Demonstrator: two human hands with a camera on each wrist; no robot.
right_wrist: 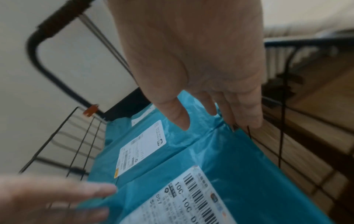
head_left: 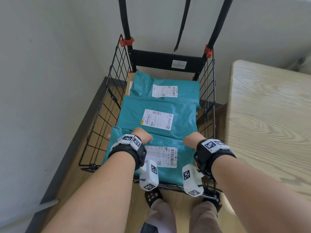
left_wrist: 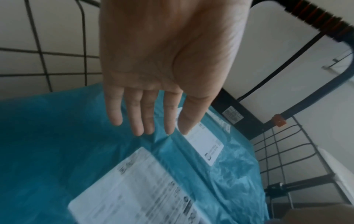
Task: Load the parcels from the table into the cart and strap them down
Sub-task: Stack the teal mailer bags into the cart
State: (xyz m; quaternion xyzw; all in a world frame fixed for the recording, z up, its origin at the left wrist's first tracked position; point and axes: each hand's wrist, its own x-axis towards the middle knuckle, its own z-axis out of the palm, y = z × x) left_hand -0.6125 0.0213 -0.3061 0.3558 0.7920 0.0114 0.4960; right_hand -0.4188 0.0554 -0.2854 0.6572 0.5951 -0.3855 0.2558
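Three teal mailer parcels with white labels lie in a row inside the black wire cart point(head_left: 104, 115): the far parcel point(head_left: 185, 86), the middle parcel point(head_left: 134, 115) and the nearest parcel point(head_left: 168, 142). My left hand point(head_left: 141, 135) point(left_wrist: 162, 118) hangs over the nearest parcel's point(left_wrist: 57, 144) far edge, fingers straight, tips at the crease. At the far right corner of that parcel point(right_wrist: 239, 159) my right hand point(head_left: 193, 138) point(right_wrist: 203, 115) touches the edge with straight fingers. A black strap point(head_left: 182, 26) hangs from the cart handle, held by neither hand.
A light wooden table point(head_left: 269, 123) stands close on the cart's right. A cardboard box point(head_left: 130, 81) shows under the far parcel. White walls close in on the left and behind. My feet are on the wooden floor just before the cart's near rim.
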